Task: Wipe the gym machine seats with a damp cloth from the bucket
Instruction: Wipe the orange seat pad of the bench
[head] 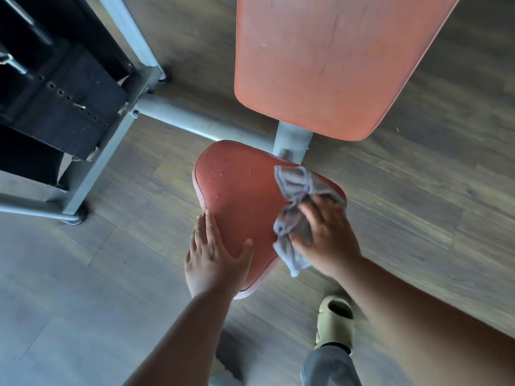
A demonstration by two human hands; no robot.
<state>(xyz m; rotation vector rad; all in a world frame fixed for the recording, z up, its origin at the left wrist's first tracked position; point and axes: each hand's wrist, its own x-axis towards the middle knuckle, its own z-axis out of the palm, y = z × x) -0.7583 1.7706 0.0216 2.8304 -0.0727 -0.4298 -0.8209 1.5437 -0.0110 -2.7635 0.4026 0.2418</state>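
Cloth (295, 215) on seat (239, 207), mid-wipe. The grey cloth lies bunched on the right half of the red padded seat, with one end trailing toward the backrest (328, 59) and the other hanging off the seat's near right edge. The right hand (326, 235) presses down on it; the fingers appear to curl into the folds, though motion blur leaves the exact hold uncertain. The left hand (214, 257) rests flat on the seat's near left corner, fingers straight and spread, thumb apart, gripping nothing.

Handling, as judged from the view: the cloth is limp, light and wet, so it will fold and slide under the palm rather than keep a shape; it is best gathered into a pad under the fingers, with the loose tail tucked in so it does not drag. The seat cover looks smooth and slightly soft over firm padding, and water droplets (220, 169) on its far left part suggest a slippery surface there. The seat sits on a grey metal frame (289, 140) and should stay put; bracing at the near corner, as the left hand does, seems a sound place to steady it. No bucket is in view.
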